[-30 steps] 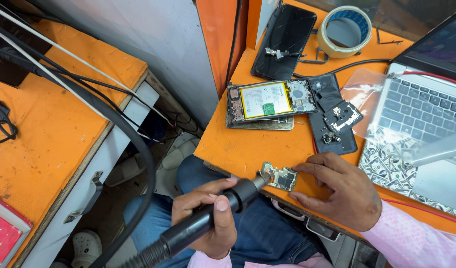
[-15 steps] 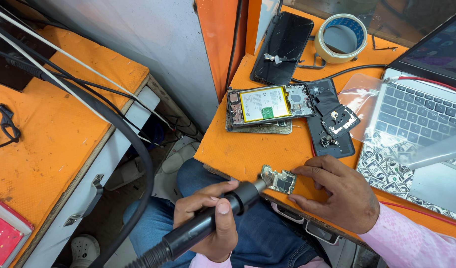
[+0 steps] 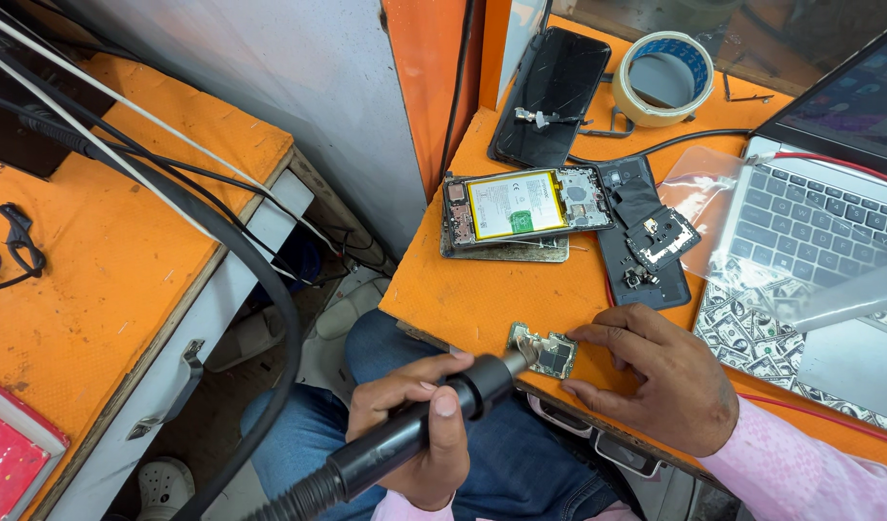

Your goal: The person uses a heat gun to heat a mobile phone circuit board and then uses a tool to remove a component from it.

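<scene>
Orange table point(image 3: 482, 289), workpieces spread across it. Laptop point(image 3: 810, 241) at far right edge, lid up. Opened phone point(image 3: 525, 207) with yellow battery lies mid-table; black phone point(image 3: 549, 96) and tape roll point(image 3: 665, 77) beyond it. Black back cover point(image 3: 646, 232) beside opened phone. Left hand point(image 3: 414, 425) wrapped shut around hot-air wand point(image 3: 405, 439), nozzle tip at the board. Right hand point(image 3: 655, 376) rests on table, fingers spread, fingertips steadying the board. Board point(image 3: 545, 352), small, sits at the near table edge, between nozzle and right fingertips.
</scene>
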